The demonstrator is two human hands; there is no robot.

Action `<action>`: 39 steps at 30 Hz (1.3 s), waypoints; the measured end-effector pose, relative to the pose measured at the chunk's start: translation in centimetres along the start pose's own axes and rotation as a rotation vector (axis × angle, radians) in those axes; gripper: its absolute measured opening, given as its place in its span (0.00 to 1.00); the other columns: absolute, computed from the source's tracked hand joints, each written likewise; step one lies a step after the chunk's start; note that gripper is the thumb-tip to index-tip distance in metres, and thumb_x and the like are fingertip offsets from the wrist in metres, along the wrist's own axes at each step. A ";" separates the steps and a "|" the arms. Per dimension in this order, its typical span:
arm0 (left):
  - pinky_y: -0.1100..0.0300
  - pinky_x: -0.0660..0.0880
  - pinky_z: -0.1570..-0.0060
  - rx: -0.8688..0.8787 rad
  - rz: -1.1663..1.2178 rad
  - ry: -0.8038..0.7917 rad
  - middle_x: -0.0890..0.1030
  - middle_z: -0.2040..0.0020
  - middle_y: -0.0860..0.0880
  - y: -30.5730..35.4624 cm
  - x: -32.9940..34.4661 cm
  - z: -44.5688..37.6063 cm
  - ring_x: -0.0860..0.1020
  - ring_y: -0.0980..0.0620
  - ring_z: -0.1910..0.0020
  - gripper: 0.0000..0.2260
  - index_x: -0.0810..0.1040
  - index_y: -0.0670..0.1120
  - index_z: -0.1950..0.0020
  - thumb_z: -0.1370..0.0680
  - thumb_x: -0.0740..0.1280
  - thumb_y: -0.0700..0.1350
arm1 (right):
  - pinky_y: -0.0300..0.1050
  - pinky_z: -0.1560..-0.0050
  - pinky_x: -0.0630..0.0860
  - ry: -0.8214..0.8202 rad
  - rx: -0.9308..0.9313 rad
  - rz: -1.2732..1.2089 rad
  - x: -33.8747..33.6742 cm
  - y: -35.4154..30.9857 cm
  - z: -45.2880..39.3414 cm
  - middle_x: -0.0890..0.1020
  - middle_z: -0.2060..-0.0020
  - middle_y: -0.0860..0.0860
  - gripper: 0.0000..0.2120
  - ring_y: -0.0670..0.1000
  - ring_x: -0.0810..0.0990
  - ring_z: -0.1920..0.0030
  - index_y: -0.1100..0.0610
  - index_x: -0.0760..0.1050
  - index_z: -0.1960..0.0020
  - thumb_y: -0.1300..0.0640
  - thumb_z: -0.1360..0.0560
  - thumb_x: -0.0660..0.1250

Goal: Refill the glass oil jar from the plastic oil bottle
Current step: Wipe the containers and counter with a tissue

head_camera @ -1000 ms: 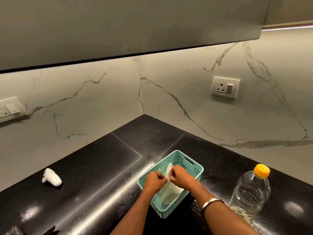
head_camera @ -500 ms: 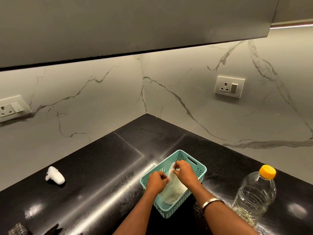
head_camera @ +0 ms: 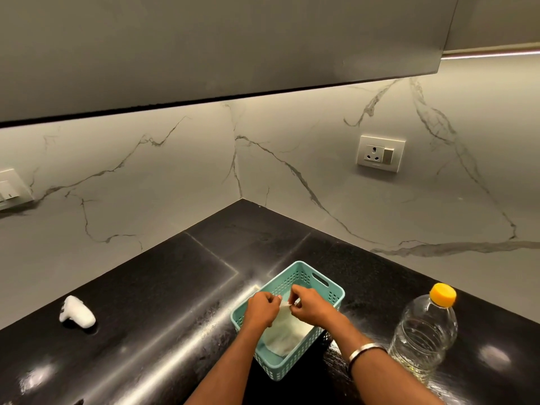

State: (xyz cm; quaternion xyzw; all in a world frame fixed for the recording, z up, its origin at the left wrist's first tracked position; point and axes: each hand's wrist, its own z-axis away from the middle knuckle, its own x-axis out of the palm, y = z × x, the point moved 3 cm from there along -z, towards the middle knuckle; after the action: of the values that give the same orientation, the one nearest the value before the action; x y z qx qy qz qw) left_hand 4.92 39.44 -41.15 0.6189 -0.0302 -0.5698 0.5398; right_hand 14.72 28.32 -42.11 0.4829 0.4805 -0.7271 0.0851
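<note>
Teal basket (head_camera: 304,273) near tabletop (head_camera: 163,287) front edge | both hands, left (head_camera: 261,308) and right (head_camera: 310,307), pinch white cloth (head_camera: 287,331) | plastic oil bottle (head_camera: 423,331) upright, right edge.

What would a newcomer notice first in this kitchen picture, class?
Probably the two hands, left hand and right hand, pinching a white cloth over the teal basket at the middle of the black counter. Next, the capped oil bottle standing to the right, and a white lump far left.

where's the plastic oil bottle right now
In the head view the plastic oil bottle stands upright on the black counter at lower right, capped, just right of the teal basket and the right forearm.
</note>
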 end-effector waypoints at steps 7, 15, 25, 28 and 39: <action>0.67 0.67 0.78 -0.045 -0.038 -0.110 0.73 0.77 0.50 0.1 0.9 -0.8 0.70 0.56 0.81 0.08 0.80 0.45 0.62 0.24 0.67 0.44 | 0.30 0.59 0.70 -0.059 -0.047 -0.028 -0.3 0.4 0.6 0.77 0.54 0.49 0.12 0.47 0.76 0.56 0.52 0.70 0.52 0.65 0.30 0.69; 0.51 0.76 0.65 -0.095 -0.076 0.054 0.80 0.62 0.36 -0.2 0.6 -1.7 0.81 0.41 0.60 0.10 0.74 0.37 0.65 0.27 0.61 0.41 | 0.33 0.57 0.69 -0.100 -0.038 -0.003 -1.1 0.5 0.6 0.78 0.57 0.47 0.07 0.45 0.77 0.57 0.55 0.79 0.53 0.63 0.29 0.72; 0.64 0.69 0.74 -0.040 0.119 -0.144 0.83 0.60 0.45 0.5 -0.2 -0.7 0.76 0.52 0.71 0.12 0.73 0.44 0.63 0.21 0.57 0.39 | 0.38 0.48 0.76 -0.181 -0.025 -0.152 -3.6 0.5 1.4 0.77 0.52 0.44 0.13 0.51 0.79 0.46 0.48 0.75 0.64 0.64 0.32 0.75; 0.63 0.71 0.72 -0.043 0.125 -0.241 0.77 0.60 0.48 0.2 0.8 -0.5 0.75 0.54 0.70 0.07 0.73 0.45 0.54 0.19 0.58 0.43 | 0.37 0.51 0.76 -0.191 -0.022 -0.168 -3.3 0.4 1.3 0.78 0.51 0.43 0.13 0.48 0.78 0.52 0.48 0.75 0.64 0.64 0.32 0.75; 0.58 0.71 0.63 0.071 -0.099 -0.017 0.75 0.67 0.46 -0.3 1.1 -1.4 0.73 0.48 0.65 0.14 0.69 0.46 0.68 0.23 0.65 0.39 | 0.38 0.48 0.76 -0.197 -0.011 -0.162 -3.9 0.7 1.9 0.75 0.42 0.48 0.13 0.51 0.79 0.47 0.49 0.74 0.64 0.63 0.32 0.75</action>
State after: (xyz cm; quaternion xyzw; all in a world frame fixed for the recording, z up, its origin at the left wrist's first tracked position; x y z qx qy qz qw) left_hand 6.16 39.78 -42.40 0.6335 -0.0242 -0.5996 0.4885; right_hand 15.93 25.17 -39.35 0.3683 0.5113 -0.7729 0.0753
